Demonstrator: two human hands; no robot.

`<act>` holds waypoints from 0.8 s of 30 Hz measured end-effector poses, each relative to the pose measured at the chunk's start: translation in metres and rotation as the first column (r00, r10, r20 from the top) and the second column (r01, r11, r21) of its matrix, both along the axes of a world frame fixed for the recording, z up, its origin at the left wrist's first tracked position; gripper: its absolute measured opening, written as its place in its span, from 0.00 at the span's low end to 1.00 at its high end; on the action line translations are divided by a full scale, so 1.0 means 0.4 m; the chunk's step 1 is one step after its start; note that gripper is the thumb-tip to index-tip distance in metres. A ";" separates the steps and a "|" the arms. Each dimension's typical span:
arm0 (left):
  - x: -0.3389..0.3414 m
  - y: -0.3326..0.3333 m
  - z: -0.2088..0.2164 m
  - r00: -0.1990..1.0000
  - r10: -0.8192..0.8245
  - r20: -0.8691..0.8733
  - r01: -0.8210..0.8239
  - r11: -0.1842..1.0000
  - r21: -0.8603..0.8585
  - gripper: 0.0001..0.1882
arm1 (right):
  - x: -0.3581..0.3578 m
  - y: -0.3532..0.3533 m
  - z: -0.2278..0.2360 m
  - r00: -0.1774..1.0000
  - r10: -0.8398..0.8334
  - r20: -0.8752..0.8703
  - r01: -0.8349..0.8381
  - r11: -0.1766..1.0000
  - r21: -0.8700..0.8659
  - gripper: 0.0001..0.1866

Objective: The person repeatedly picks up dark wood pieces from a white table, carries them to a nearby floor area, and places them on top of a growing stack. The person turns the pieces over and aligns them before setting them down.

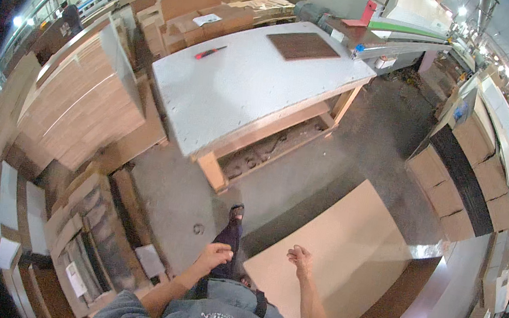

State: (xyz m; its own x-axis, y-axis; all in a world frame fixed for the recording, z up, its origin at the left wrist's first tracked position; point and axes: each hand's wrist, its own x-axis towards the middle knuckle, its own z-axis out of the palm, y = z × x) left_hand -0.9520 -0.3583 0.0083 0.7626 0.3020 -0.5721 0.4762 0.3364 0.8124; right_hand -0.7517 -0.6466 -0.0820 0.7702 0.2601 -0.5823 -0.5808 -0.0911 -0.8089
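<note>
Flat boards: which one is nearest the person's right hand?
The large tan board, which the right hand overlaps in the picture; the small dark brown board lies farther off, on the white-topped table.

1. Nearest to the right hand: a broad, pale tan sheet, straight-edged, plain and smooth-looking across the face; material hard to tell.
2. Appears whole and flat, with the broad face turned up.
3. Lies low and askew, right of centre in the lower part of the view, with one corner pointing far ahead, another to the left and a third to the right.
4. Partly hidden behind the right hand and forearm; contact impossible to judge.
5. Bordered at lower right by a dark brown strip, just beside.
</note>
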 end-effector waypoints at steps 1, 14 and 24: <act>0.075 0.024 -0.007 0.999 -0.033 0.010 0.033 0.999 -0.035 0.24 | 0.068 0.059 0.013 0.998 -0.007 -0.056 0.007 1.000 -0.012 0.25; 1.009 0.436 0.147 0.878 -0.466 0.108 0.475 0.878 -0.066 0.18 | 0.410 0.440 0.026 0.967 -0.253 0.038 0.256 0.947 -0.193 0.16; 1.381 0.470 0.244 0.886 -0.446 0.124 0.452 0.891 -0.029 0.19 | 0.734 0.502 0.179 0.882 -0.469 0.041 0.469 0.883 0.020 0.19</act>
State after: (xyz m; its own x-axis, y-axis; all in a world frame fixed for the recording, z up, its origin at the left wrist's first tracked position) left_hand -0.3995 -0.1703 0.1058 0.8684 -0.1176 -0.4816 0.4951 0.1537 0.8551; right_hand -0.4581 -0.4460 -0.0103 0.8278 -0.1326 -0.5451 -0.5183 0.1907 -0.8336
